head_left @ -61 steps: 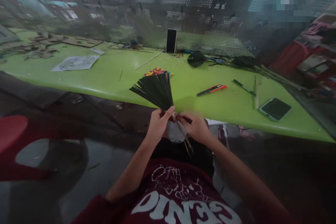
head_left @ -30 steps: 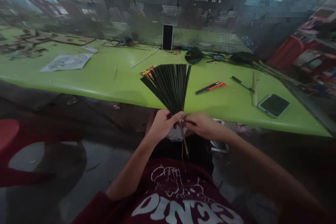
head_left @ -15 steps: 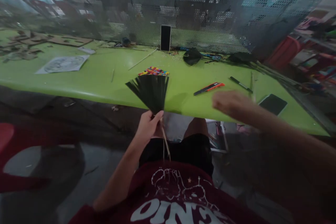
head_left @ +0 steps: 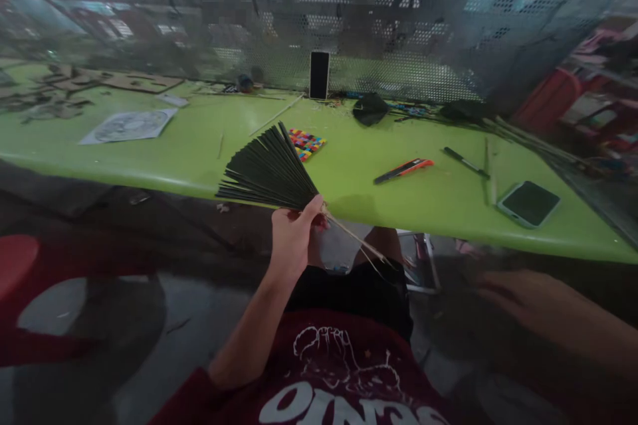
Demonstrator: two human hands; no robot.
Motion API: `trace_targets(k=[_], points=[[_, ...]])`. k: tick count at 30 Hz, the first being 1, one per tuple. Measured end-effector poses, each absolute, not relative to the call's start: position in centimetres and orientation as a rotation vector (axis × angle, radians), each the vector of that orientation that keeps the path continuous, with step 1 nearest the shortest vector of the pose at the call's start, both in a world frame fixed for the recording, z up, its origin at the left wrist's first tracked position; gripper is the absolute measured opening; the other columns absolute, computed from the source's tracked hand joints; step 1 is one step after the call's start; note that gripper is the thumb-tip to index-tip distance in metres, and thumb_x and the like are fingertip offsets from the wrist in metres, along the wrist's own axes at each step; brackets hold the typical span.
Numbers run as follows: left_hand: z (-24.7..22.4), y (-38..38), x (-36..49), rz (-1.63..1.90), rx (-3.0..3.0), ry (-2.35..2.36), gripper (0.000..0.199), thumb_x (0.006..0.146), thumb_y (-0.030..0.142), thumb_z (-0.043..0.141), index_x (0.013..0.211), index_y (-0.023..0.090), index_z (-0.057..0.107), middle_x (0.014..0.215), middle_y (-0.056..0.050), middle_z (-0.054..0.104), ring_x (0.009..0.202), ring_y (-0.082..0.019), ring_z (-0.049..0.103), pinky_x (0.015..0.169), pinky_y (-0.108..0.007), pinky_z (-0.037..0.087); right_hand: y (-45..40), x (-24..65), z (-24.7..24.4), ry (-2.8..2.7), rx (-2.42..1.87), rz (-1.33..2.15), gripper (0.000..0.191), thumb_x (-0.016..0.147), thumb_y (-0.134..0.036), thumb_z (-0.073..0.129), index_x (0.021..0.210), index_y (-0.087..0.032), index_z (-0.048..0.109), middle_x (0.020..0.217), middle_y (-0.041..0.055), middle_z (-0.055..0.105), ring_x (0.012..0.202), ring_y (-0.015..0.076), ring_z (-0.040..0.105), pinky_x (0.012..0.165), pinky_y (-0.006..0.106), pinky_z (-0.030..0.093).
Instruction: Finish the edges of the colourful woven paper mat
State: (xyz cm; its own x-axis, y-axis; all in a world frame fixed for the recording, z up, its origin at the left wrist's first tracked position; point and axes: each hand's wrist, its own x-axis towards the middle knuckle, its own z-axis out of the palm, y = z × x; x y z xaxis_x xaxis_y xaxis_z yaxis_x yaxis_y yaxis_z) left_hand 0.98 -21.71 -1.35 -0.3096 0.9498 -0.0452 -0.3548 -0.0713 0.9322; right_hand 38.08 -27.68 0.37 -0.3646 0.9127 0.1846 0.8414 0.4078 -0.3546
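Note:
My left hand (head_left: pixel 294 229) is closed around the base of a fan of dark strips (head_left: pixel 269 169), thumb on top. The strips spread up and left over the table's front edge. From the same grip a thin pale stalk (head_left: pixel 356 238) slants down to the right, above my lap. Just behind the strips lies a small multicoloured woven square (head_left: pixel 306 144), partly covered by them. My right hand (head_left: pixel 513 292) is off to the lower right, below the table edge and away from the fan. Motion smears its fingers, and I cannot make out anything in them.
On the green table (head_left: pixel 339 172) lie an orange-and-black utility knife (head_left: pixel 403 170), a dark pen (head_left: pixel 466 163) and a phone (head_left: pixel 529 204). Another phone (head_left: pixel 319 75) stands against the perforated metal screen (head_left: pixel 423 46). Farther left are a printed sheet (head_left: pixel 127 126) and cardboard scraps (head_left: pixel 139 82).
The fan has tilted left and its strips have spread wider, while the stalk has swung right. My right hand has dropped from above the table to below its edge, moving right.

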Motion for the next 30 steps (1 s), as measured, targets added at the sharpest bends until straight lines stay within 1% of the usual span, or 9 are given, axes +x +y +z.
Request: trace_targets(k=[4, 8, 10, 14, 17, 19, 23, 26, 30], points=[[-1.4, -21.4, 2.1, 1.65, 0.798, 1.167, 0.024, 0.076, 0.035, 0.073, 0.067, 0.014, 0.065, 0.054, 0.0, 0.062, 0.045, -0.011, 0.057, 0.045, -0.022, 0.042, -28.2, 28.3, 2.4, -2.124, -1.377, 0.404, 0.019, 0.096, -0.038, 0.052, 0.089, -0.029, 0.067, 0.088, 0.0063, 0.073, 0.075, 0.0211, 0.067, 0.065, 0.035, 0.051], [-1.7, -21.1, 2.3, 1.665, 0.816, 1.204, 0.024, 0.078, 0.036, 0.07, 0.066, 0.016, 0.063, 0.051, 0.001, 0.059, 0.044, -0.012, 0.056, 0.045, -0.024, 0.044, -26.8, 19.7, 0.5, -2.245, -1.397, 0.145, 0.016, 0.092, -0.029, 0.059, 0.104, -0.02, 0.064, 0.101, 0.0118, 0.07, 0.092, 0.0278, 0.064, 0.079, 0.041, 0.05], [-2.1, -21.0, 2.1, 1.66, 0.794, 1.24, 0.023, 0.077, 0.035, 0.07, 0.067, 0.016, 0.062, 0.051, 0.002, 0.058, 0.043, -0.012, 0.056, 0.047, -0.025, 0.045, -25.9, 18.2, -0.7, -2.251, -1.496, 0.01, 0.013, 0.092, -0.022, 0.058, 0.101, -0.017, 0.066, 0.098, 0.0132, 0.069, 0.094, 0.0298, 0.062, 0.081, 0.043, 0.048], [-3.0, -21.2, 1.7, 1.564, 0.846, 1.215, 0.024, 0.079, 0.039, 0.069, 0.075, 0.016, 0.064, 0.056, 0.0, 0.06, 0.053, -0.015, 0.06, 0.053, -0.026, 0.047, -24.8, 19.0, -1.5, -2.202, -1.465, 0.257, 0.019, 0.094, -0.016, 0.05, 0.089, -0.019, 0.067, 0.087, 0.0086, 0.071, 0.084, 0.0238, 0.063, 0.076, 0.036, 0.046], [-3.5, -21.6, 1.6, 1.514, 0.94, 1.043, 0.025, 0.081, 0.04, 0.067, 0.087, 0.016, 0.065, 0.074, -0.002, 0.068, 0.07, -0.016, 0.066, 0.066, -0.026, 0.051, -24.6, 20.1, -0.8, -2.18, -1.338, 0.638, 0.018, 0.094, -0.016, 0.05, 0.087, -0.02, 0.065, 0.084, 0.0042, 0.07, 0.077, 0.0185, 0.062, 0.071, 0.03, 0.045], [-3.6, -21.8, 1.8, 1.459, 0.935, 0.933, 0.023, 0.083, 0.039, 0.066, 0.088, 0.017, 0.062, 0.081, -0.003, 0.069, 0.073, -0.016, 0.067, 0.07, -0.027, 0.053, -24.7, 20.4, -0.3, -2.182, -1.318, 0.649, 0.018, 0.096, -0.018, 0.046, 0.087, -0.019, 0.062, 0.086, 0.0052, 0.068, 0.08, 0.0184, 0.06, 0.072, 0.03, 0.043], [-3.5, -22.0, 2.1, 1.426, 0.879, 0.802, 0.018, 0.085, 0.035, 0.064, 0.086, 0.018, 0.057, 0.078, -0.001, 0.068, 0.069, -0.015, 0.067, 0.067, -0.029, 0.053, -24.8, 20.3, 0.5, -2.244, -1.342, 0.533, 0.014, 0.097, -0.024, 0.047, 0.086, -0.019, 0.052, 0.086, 0.0061, 0.061, 0.077, 0.0176, 0.053, 0.069, 0.029, 0.039], [-3.2, -21.9, 2.2, 1.509, 0.884, 0.696, 0.018, 0.086, 0.03, 0.061, 0.098, 0.018, 0.055, 0.081, -0.001, 0.067, 0.071, -0.015, 0.067, 0.067, -0.028, 0.053, -24.5, 19.8, 0.7, -2.262, -1.281, 0.603, 0.025, 0.097, -0.031, 0.048, 0.075, -0.02, 0.046, 0.073, 0.0014, 0.054, 0.067, 0.0142, 0.047, 0.062, 0.027, 0.034], [-2.8, -21.9, 2.2, 1.505, 0.938, 0.707, 0.025, 0.086, 0.031, 0.059, 0.105, 0.018, 0.05, 0.069, 0.003, 0.061, 0.061, -0.014, 0.064, 0.055, -0.025, 0.05, -24.1, 19.2, 0.6, -2.251, -1.213, 0.65, 0.035, 0.097, -0.03, 0.047, 0.064, -0.02, 0.037, 0.06, -0.0026, 0.042, 0.058, 0.0112, 0.038, 0.057, 0.027, 0.027]])
